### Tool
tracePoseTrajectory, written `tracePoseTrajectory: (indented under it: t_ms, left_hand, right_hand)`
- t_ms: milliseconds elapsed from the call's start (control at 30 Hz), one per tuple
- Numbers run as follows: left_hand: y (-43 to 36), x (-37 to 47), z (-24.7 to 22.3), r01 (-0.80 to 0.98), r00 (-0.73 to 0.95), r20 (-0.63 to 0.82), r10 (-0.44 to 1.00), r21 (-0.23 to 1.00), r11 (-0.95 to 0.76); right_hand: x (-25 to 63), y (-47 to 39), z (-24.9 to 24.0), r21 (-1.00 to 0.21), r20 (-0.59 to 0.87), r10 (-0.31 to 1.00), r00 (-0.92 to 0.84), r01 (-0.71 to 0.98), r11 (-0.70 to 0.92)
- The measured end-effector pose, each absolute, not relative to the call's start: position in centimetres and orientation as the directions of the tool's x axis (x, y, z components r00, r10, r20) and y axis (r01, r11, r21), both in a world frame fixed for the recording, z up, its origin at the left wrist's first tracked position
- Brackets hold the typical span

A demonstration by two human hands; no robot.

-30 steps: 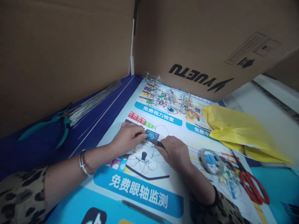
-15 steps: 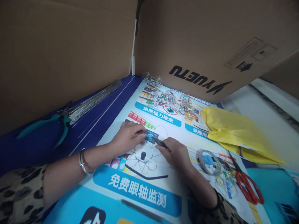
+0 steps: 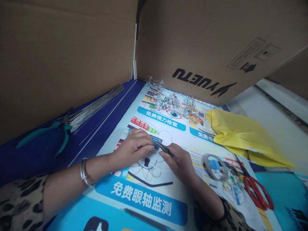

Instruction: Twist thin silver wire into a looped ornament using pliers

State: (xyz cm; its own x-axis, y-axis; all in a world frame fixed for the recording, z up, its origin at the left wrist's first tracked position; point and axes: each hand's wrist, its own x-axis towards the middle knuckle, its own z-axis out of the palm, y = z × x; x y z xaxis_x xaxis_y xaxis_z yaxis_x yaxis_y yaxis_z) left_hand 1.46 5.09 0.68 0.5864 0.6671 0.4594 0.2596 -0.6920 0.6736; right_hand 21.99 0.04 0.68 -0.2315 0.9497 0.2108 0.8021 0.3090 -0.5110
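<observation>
My left hand (image 3: 136,144) is closed, thumb against fingers, on the upper part of a thin wire piece bent into petal-like loops (image 3: 151,169). The loops hang below the fingers, over the printed sheet, and one rounder loop rises above. Dark-nosed pliers (image 3: 164,148) are gripped in my right hand (image 3: 180,162). Their tip points left and meets the wire close to my left fingertips. Exactly where the jaws bite is too small to make out.
Left lie teal-handled cutting pliers (image 3: 64,138) beside a bundle of straight wires (image 3: 96,107). Wire pieces (image 3: 173,102) cluster at the back. Right are a yellow bag (image 3: 243,138), a tape roll (image 3: 216,168) and red-handled scissors (image 3: 258,192). Cardboard walls (image 3: 204,38) enclose the back.
My left hand has shifted slightly right and its fingers now cover more of the wire near the pliers' tip. The right hand has barely moved; the view has shifted a little.
</observation>
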Motion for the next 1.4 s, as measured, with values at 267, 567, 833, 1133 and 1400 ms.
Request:
tracePoseTrajectory:
  t_ms: [267, 567, 833, 1133, 1400]
  left_hand:
    - [5.0, 1.5, 0.8, 0.250, 0.630, 0.455, 0.630, 0.648, -0.719]
    - [5.2, 1.2, 0.5, 0.569, 0.411, 0.322, 0.853, 0.641, -0.516]
    - [5.4, 1.3, -0.2, 0.662, 0.406, 0.258, 0.877, 0.578, -0.477]
    - [5.6, 1.4, -0.5, 0.615, 0.435, 0.262, 0.861, 0.613, -0.497]
    - [5.6, 1.4, -0.3, 0.576, 0.448, 0.273, 0.851, 0.640, -0.509]
  right_hand:
    - [21.8, -0.1, 0.7, -0.432, 0.239, 0.927, -0.288, 0.824, 0.367]
    - [22.8, 0.4, 0.2, -0.148, 0.342, 0.880, -0.329, 0.906, 0.397]
    - [22.6, 0.4, 0.1, -0.053, 0.317, 0.854, -0.414, 0.891, 0.451]
    - [22.4, 0.4, -0.2, -0.024, 0.297, 0.850, -0.435, 0.887, 0.462]
    - [22.3, 0.4, -0.2, 0.017, 0.291, 0.852, -0.434, 0.893, 0.449]
